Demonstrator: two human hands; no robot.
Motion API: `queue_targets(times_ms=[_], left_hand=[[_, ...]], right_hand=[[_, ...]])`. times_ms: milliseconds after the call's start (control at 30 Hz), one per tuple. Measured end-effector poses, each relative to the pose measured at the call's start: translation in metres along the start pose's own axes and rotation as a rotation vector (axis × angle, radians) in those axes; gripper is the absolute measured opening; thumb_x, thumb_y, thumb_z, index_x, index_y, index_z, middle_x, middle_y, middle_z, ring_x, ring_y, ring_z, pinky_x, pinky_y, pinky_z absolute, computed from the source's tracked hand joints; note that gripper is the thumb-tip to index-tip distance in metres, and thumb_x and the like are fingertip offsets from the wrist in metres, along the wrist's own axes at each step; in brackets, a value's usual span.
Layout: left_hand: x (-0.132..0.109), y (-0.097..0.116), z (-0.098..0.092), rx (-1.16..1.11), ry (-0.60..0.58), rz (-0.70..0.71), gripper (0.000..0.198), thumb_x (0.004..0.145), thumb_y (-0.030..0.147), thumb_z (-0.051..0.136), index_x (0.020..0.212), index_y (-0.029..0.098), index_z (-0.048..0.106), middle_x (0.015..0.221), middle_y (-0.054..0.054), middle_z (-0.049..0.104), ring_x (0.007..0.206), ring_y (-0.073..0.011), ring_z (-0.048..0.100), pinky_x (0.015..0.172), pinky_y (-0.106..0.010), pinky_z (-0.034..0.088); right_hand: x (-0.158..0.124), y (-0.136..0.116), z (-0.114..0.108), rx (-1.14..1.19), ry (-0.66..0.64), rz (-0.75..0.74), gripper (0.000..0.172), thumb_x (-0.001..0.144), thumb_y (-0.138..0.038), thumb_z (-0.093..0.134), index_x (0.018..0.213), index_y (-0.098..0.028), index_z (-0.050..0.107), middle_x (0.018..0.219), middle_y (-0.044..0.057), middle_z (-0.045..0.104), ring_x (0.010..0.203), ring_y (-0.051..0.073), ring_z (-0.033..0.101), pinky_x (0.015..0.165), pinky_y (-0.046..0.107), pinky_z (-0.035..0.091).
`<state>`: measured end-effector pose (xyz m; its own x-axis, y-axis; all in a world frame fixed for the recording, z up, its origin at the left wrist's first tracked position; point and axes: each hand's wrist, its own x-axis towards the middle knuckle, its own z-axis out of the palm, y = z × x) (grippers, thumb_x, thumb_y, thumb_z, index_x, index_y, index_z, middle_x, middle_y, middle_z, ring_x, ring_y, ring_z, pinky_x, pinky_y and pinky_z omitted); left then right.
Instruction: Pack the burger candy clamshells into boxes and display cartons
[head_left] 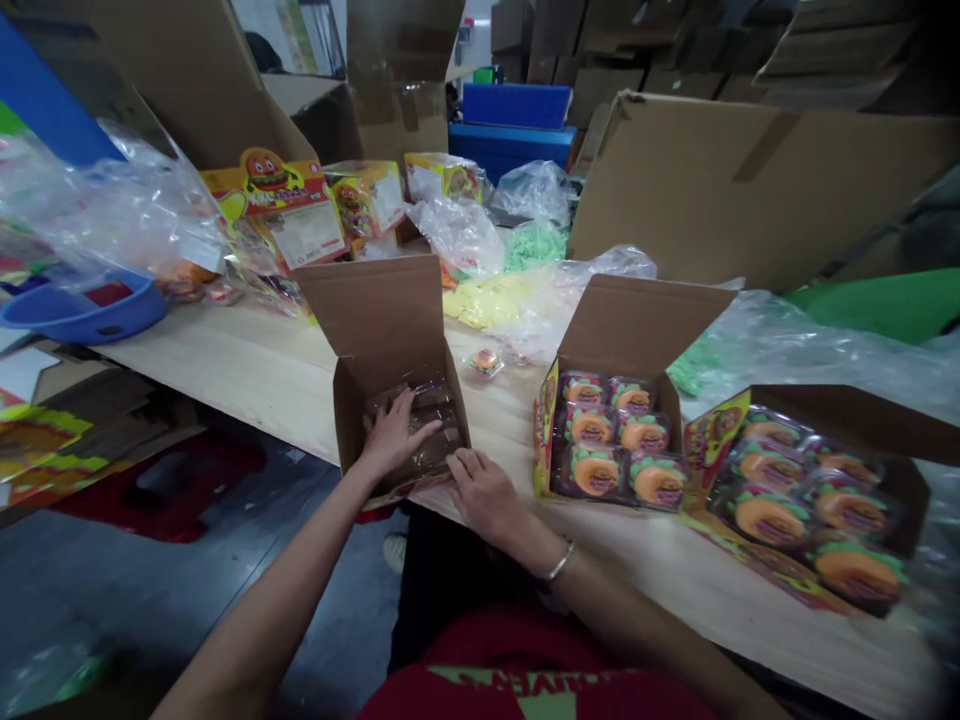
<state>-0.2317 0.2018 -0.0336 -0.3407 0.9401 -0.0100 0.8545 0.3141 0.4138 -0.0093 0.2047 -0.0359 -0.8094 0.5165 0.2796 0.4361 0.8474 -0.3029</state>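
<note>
An open cardboard box [367, 300] stands in front of me with its lid raised. Inside lies a clear plastic tray [433, 430]. My left hand [391, 437] reaches into the box, fingers spread, pressing on the tray. At the near right corner, my right hand [486, 492] has its fingers curled over the box's edge; a bracelet circles that wrist. To the right, a second open box [547, 440] holds several burger-shaped items [596, 470] in clear packs. Farther right, another open box [780, 560] holds more of the same burgers.
One small packed burger [485, 362] lies on the wooden table [262, 370] beyond the boxes. A blue basin [97, 318] sits at the left. Plastic bags [472, 235], printed burger boxes [367, 197] and a large carton [697, 180] line the back. A red stool [165, 490] is below.
</note>
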Motion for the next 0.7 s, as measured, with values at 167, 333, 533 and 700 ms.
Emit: queue_targets(times_ms=[167,333,533,700], left_hand=[[-0.011,0.006,-0.002,0.043,-0.027,0.030,0.082,0.083,0.070,0.050,0.147,0.021,0.038,0.155,-0.016,0.035,0.136,-0.0477,0.034,0.107,-0.074,0.018],[-0.034,0.012,0.008,0.157,-0.079,0.069,0.080,0.085,0.070,0.046,0.147,0.019,0.041,0.155,-0.015,0.037,0.135,-0.0487,0.035,0.108,-0.072,0.017],[-0.037,0.019,0.026,0.335,-0.089,0.084,0.083,0.087,0.062,0.046,0.151,0.011,0.032,0.158,-0.019,0.028,0.137,-0.0505,0.030,0.108,-0.072,0.012],[-0.046,0.018,0.026,0.316,-0.212,0.073,0.105,0.077,0.063,0.057,0.156,0.008,0.012,0.161,-0.019,0.017,0.140,-0.0513,0.022,0.109,-0.071,0.013]], right_hand=[[0.010,0.007,-0.022,-0.102,-0.194,-0.162,0.018,0.093,-0.009,0.047,0.106,-0.012,0.060,0.106,0.012,0.062,0.091,0.022,0.060,0.075,0.033,0.054],[-0.020,0.000,-0.020,0.004,-0.096,-0.103,0.036,0.095,-0.022,0.052,0.130,-0.012,0.050,0.121,0.015,0.058,0.105,0.023,0.059,0.084,0.033,0.055],[-0.037,-0.015,-0.010,-0.129,-0.235,-0.116,0.018,0.088,-0.007,0.053,0.102,-0.010,0.064,0.100,0.014,0.065,0.087,0.024,0.061,0.072,0.034,0.053],[0.000,0.006,-0.052,0.209,-0.297,-0.060,0.017,0.093,-0.021,0.053,0.095,-0.016,0.068,0.093,0.006,0.070,0.083,0.018,0.064,0.071,0.026,0.050]])
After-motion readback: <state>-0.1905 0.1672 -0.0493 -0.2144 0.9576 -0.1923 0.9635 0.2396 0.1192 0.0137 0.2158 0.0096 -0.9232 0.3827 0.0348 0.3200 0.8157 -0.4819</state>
